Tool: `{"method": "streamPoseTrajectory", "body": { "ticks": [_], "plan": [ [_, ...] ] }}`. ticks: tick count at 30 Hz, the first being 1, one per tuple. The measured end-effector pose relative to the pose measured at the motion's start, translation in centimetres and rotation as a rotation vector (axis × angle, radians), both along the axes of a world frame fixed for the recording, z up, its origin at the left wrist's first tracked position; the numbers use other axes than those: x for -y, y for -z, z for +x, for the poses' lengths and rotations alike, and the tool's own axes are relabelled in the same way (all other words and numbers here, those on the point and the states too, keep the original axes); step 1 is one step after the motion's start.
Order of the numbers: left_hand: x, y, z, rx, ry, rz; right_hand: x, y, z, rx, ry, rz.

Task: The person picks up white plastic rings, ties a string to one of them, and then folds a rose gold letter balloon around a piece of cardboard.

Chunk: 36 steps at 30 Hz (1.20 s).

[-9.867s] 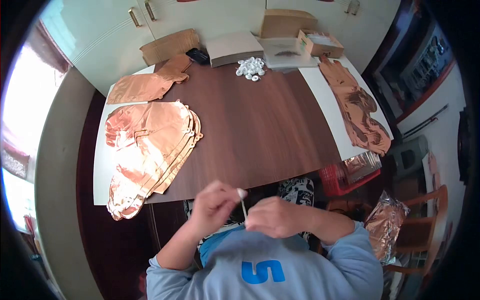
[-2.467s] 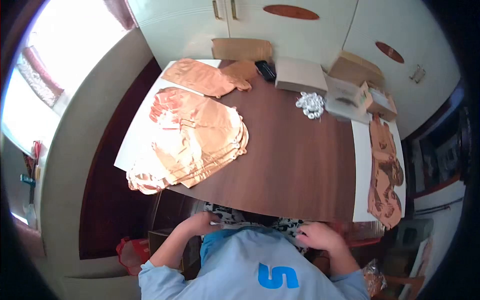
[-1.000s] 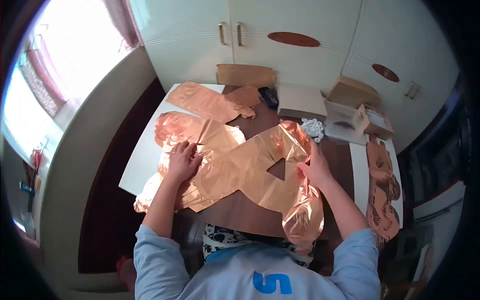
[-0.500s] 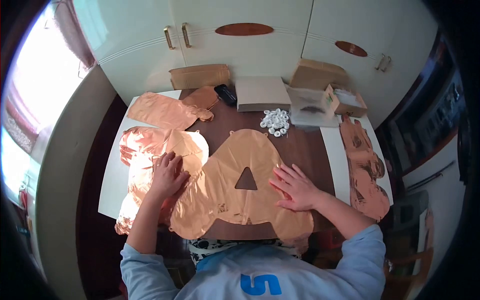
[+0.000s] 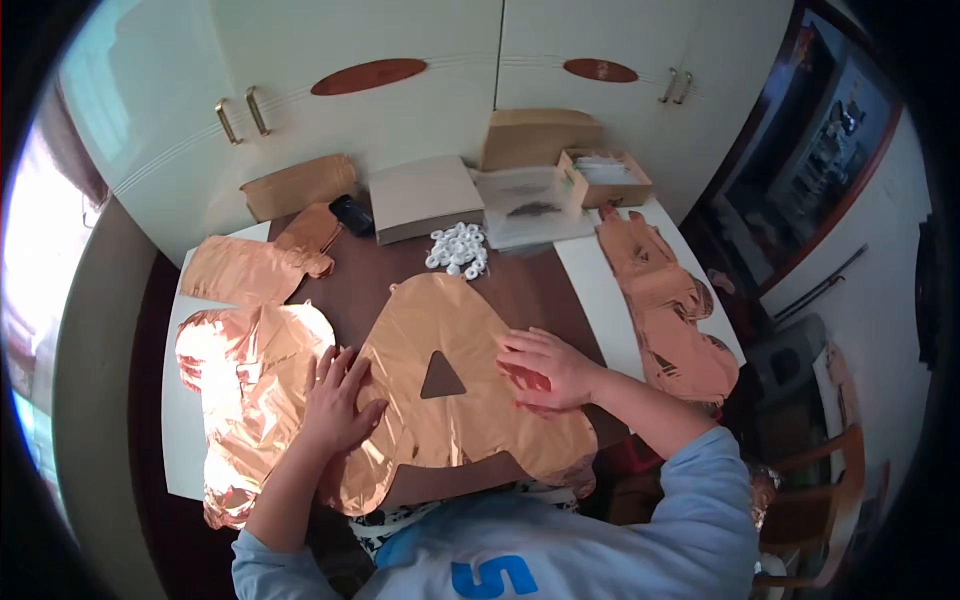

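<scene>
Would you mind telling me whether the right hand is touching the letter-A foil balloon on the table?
Touching. The head view shows the right hand lying flat, fingers spread, on the letter-A foil balloon, with no gap visible beneath it.

hands (image 5: 340,400): 2 | flat A-shaped foil balloon (image 5: 455,330): 1 | foil stacks (image 5: 250,370): 3 | white rings pile (image 5: 458,249): 1 | boxes (image 5: 420,197): 3

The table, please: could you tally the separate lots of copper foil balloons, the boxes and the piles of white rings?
Copper foil balloon lots: 4 (A-shaped balloon under both hands, left stack, far-left pile, right pile)
Boxes: 3 (flat box, tall box, open box)
White ring piles: 1
Total: 8
</scene>
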State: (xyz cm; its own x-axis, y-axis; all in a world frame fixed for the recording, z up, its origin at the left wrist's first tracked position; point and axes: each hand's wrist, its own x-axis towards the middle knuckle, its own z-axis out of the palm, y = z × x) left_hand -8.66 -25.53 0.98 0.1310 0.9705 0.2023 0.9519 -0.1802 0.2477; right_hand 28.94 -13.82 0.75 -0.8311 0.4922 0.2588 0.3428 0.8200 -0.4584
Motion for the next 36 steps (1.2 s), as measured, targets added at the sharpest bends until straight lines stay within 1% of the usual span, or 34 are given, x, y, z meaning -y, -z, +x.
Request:
{"method": "streamPoseTrajectory", "body": {
  "ticks": [2, 5, 6, 7, 8, 10, 12, 14, 15, 17, 19, 22, 25, 28, 31, 34, 36],
  "plan": [
    [0.1, -0.4, 0.5, -0.007, -0.013, 0.01, -1.3, 0.0, 0.7, -0.142, 0.081, -0.02],
    [0.0, -0.2, 0.6, 0.032, 0.015, 0.033, -5.9, -2.1, 1.9, -0.299, 0.235, -0.018],
    [0.1, -0.4, 0.6, 0.043, 0.026, 0.017, -7.8, -3.0, 2.9, -0.273, 0.418, -0.135],
    [0.3, -0.4, 0.5, 0.051, 0.034, -0.004, -10.6, -2.2, 4.2, -0.294, 0.651, -0.181],
    [0.5, 0.4, 0.2, 0.043, 0.07, 0.034, -13.9, -1.7, 6.1, -0.367, 0.77, -0.272],
    [0.7, 0.1, 0.4, 0.079, 0.062, 0.001, -17.8, -4.3, 8.2, -0.508, 1.04, -0.523],
    [0.8, -1.2, 1.0, 0.103, 0.039, -0.039, -21.5, -4.9, 10.6, -0.611, 1.178, -0.539],
    [0.5, -1.2, 0.7, 0.114, 0.06, -0.009, -26.5, -3.6, 13.8, -0.491, 1.305, -0.427],
    [0.4, -1.1, 0.4, 0.118, 0.069, 0.004, -29.2, -1.9, 15.4, -0.431, 1.366, -0.373],
    [0.0, -1.4, 0.3, 0.126, 0.083, 0.016, -30.4, -2.2, 14.5, -0.393, 1.405, -0.01],
    [-0.1, -1.7, 0.2, 0.166, 0.091, 0.0, -29.8, -3.8, 14.3, -0.1, 1.335, 0.082],
    [-0.4, -2.0, 0.2, 0.141, 0.088, -0.007, -30.4, -3.8, 14.9, 0.254, 1.031, 0.107],
    [-1.0, -2.2, 0.1, 0.109, 0.091, 0.003, -30.6, -3.0, 14.9, 0.182, 0.966, 0.097],
    [-1.9, -2.3, -0.1, 0.113, 0.116, 0.035, -30.6, -2.5, 14.7, 0.126, 1.017, 0.125],
    [-2.9, -3.1, 0.0, 0.117, 0.142, 0.04, -29.9, -2.4, 14.8, 0.029, 0.996, 0.246],
    [-4.3, -4.2, 0.3, 0.145, 0.185, 0.081, -29.5, -4.5, 15.3, 0.027, 0.971, 0.275],
    [-6.1, -5.8, 1.3, 0.192, 0.195, 0.107, -28.2, -7.1, 15.2, 0.067, 0.981, 0.253]
  ]
}}
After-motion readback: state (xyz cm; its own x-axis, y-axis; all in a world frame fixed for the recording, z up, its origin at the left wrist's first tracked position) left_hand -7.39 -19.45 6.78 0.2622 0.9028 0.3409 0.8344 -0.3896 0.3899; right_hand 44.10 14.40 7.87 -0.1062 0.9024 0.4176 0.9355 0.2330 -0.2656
